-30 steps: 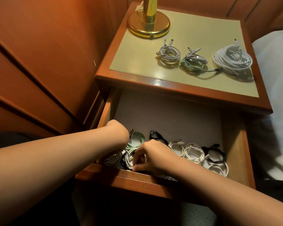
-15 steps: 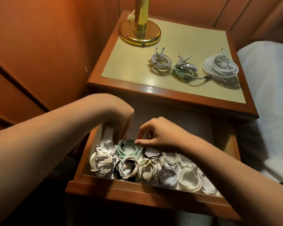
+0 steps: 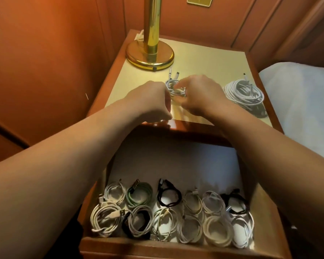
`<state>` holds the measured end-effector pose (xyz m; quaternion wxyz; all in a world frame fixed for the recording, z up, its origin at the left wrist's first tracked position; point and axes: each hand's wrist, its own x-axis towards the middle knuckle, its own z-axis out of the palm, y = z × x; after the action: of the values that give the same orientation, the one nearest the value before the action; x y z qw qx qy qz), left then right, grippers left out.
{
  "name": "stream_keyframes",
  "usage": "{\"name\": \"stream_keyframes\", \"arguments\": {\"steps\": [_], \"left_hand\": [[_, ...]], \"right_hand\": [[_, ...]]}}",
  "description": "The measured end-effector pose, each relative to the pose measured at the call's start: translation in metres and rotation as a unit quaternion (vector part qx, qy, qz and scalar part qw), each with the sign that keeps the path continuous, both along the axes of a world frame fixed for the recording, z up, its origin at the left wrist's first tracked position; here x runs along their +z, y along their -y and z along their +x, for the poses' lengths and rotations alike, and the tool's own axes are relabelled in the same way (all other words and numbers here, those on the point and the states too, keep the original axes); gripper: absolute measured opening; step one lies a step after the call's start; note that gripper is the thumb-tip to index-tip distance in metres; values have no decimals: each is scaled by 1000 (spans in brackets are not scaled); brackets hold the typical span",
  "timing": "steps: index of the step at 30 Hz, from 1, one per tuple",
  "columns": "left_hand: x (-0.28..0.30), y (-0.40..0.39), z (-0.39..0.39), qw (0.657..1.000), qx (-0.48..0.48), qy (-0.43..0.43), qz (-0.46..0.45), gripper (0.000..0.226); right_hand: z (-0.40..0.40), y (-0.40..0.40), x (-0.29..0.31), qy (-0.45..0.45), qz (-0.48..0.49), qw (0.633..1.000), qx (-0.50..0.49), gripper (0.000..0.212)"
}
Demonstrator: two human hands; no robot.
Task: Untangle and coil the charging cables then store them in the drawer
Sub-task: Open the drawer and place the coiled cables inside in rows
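**Open drawer holds twelve coils; both hands at a small coil on the nightstand top**

The wooden drawer (image 3: 269,208) stands pulled out beneath the nightstand (image 3: 209,58). Its contents lie in two rows along the front edge, the back part bare. Back row, six coils: white, green (image 3: 139,196), black (image 3: 169,195), white, white, black. Front row, six coils: five white and one mixed black-and-white coil (image 3: 138,221), second from the left. Neighbouring coils touch. Total counted in the drawer: twelve.

On the nightstand top, two coils are visible. A large white coil (image 3: 244,94) lies at three o'clock, well apart from the hands. A small white coil (image 3: 174,86) lies at the centre, both plugs pointing to twelve o'clock. The left hand (image 3: 151,101), fingers curled, meets it at its nine o'clock side; the right hand (image 3: 200,94) pinches it from three o'clock. Whether the left fingers actually grip it cannot be told.

One brass lamp base (image 3: 150,57) stands at eleven o'clock.
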<state>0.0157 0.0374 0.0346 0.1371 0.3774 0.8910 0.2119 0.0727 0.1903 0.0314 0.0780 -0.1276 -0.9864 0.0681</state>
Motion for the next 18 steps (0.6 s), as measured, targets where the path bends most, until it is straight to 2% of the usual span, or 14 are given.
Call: {"name": "stream_keyframes", "arguments": {"steps": [3,6,10,13,16,18], "left_hand": [[-7,-9,-6,999,22,-26,7,10],[-9,-13,-13,997,56,-49,19,9],[-10,-17,-14,991,102,-83,35,14],[-12,-23,-12,986,100,-127,41,26],[-19,-31,-8,986,59,-152,-21,52],[-23,-36,-4,983,48,-169,-55,54]], "right_hand": [[-10,-7,-9,16,-4,1000,8,16],[-10,-16,-12,-18,-76,997,5,20],[-2,-27,-14,-114,-190,975,0,25],[3,-34,-17,-159,-232,960,-3,25],[10,-37,-11,-174,-246,953,-2,25],[20,-37,-6,-173,-250,953,5,25]]}}
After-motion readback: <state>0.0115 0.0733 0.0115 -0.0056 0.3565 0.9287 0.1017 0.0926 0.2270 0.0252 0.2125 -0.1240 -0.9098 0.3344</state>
